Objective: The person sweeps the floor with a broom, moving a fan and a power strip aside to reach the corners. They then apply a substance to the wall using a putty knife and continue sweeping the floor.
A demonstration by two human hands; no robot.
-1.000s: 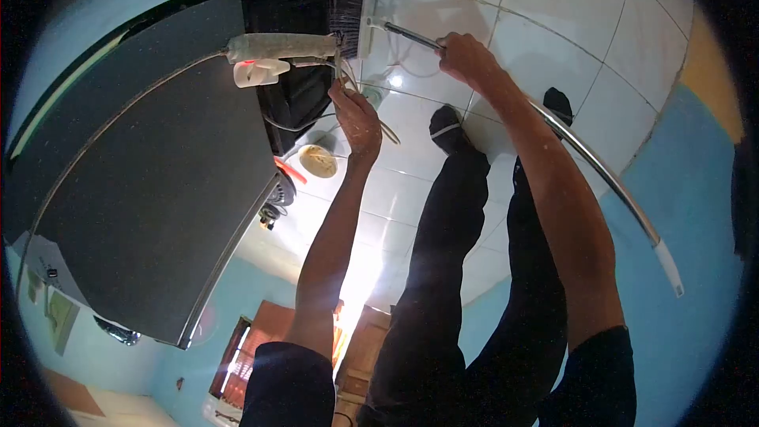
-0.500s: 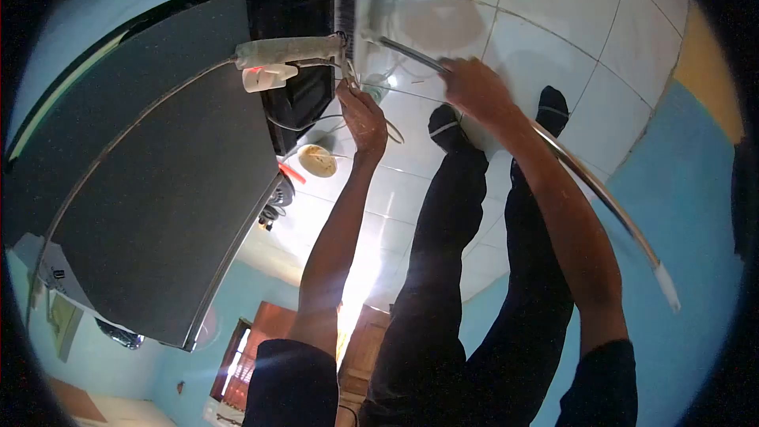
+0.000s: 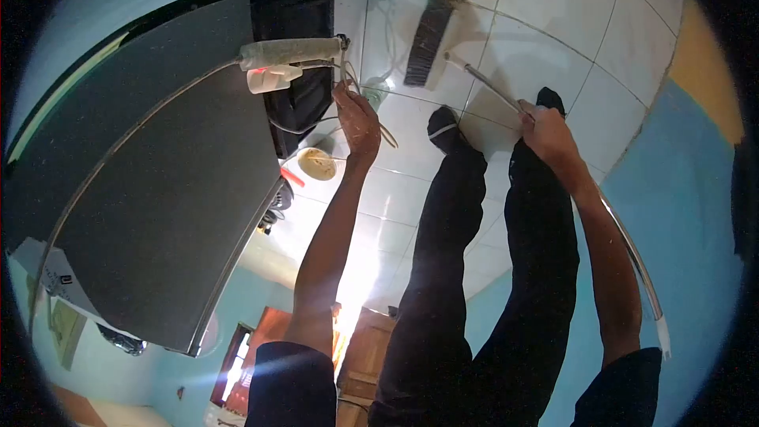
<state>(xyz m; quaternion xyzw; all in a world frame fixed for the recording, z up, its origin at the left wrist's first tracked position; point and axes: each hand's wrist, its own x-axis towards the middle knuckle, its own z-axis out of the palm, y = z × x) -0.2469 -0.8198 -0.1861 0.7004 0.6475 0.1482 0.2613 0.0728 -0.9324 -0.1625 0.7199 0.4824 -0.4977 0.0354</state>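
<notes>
My right hand (image 3: 551,138) is closed round the thin metal handle of a broom (image 3: 428,41). Its dark bristles lie against the white floor tiles, and the handle runs back past my right forearm to a white end. My left hand (image 3: 360,122) is closed beside a dark cabinet, with a thin pale cord (image 3: 389,136) passing through or behind its fingers; the exact grip is partly hidden. Just above that hand is a thick grey roller-like sleeve (image 3: 292,52) at the end of a long thin pole (image 3: 118,146). Below the sleeve hangs a white plastic piece (image 3: 269,79) with a red glow.
A large dark panel (image 3: 166,174) fills the left side, with a black glossy surface (image 3: 292,20) behind it. On the floor stand a pale bowl (image 3: 317,164) and a red-handled item (image 3: 292,178). My socked feet stand on the tiles; a blue wall (image 3: 680,190) rises at right.
My right hand has drawn back right and downward, pulling the broom's bristles away from the dark cabinet across the tiles. My left hand has barely moved.
</notes>
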